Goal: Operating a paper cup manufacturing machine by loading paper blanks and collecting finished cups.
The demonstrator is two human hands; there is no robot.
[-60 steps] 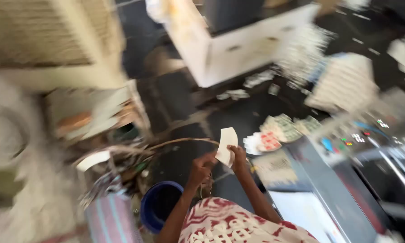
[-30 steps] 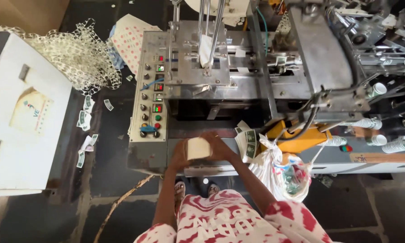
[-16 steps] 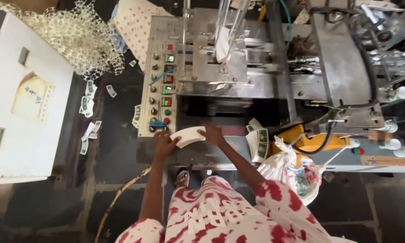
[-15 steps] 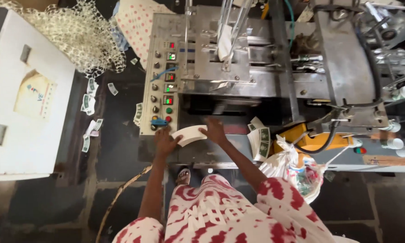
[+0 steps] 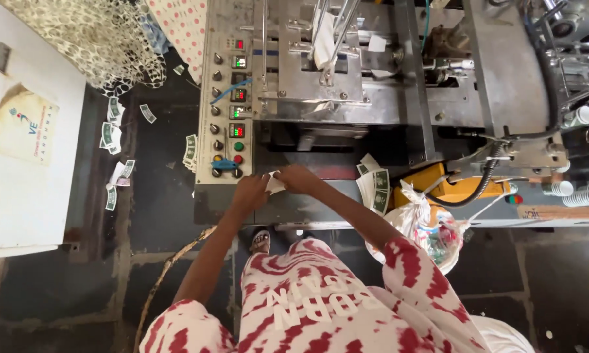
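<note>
Both hands meet at the front ledge of a grey metal machine [image 5: 320,202]. My left hand [image 5: 250,193] and my right hand [image 5: 298,178] together grip a small stack of white fan-shaped paper blanks [image 5: 273,184], mostly hidden between the fingers. The stack sits just below the machine's control panel [image 5: 229,111] with its coloured buttons and small displays. Above it, more white blanks [image 5: 323,46] stand in an upright metal feeder.
A white cabinet [image 5: 26,131] stands at the left. Punched paper waste [image 5: 91,39] and loose printed blanks [image 5: 114,163] lie on the dark floor. A plastic bag [image 5: 425,225] hangs by the machine, with printed blanks [image 5: 376,186] beside it. White paper cups [image 5: 579,193] line the right.
I turned from the floor area to the machine. Both hands carried the paper stack up to the ledge under the control panel, and the view has closed in on it.
</note>
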